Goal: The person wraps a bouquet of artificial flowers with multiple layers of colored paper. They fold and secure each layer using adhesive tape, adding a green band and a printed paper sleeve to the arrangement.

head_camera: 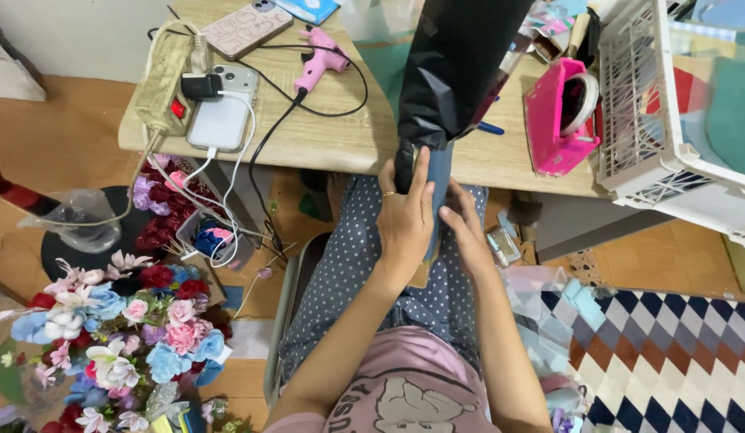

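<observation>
A tall cone of black wrapping paper (457, 64) rises from my lap over the edge of the wooden table (340, 136). Its narrow lower end has a blue-grey stem part (438, 180). My left hand (404, 216), with a ring on one finger, is wrapped around this lower end from the left. On the right side my right hand (465, 228) grips the same lower end from below. Both hands sit just under the table's front edge, above my dotted trousers.
The table carries a pink glue gun (320, 60), a power strip (166, 84), two phones (222, 108), a pink tape dispenser (558, 112) and a white plastic basket (669, 104). Artificial flowers (124, 329) are heaped at lower left. A checked mat (669, 361) lies at lower right.
</observation>
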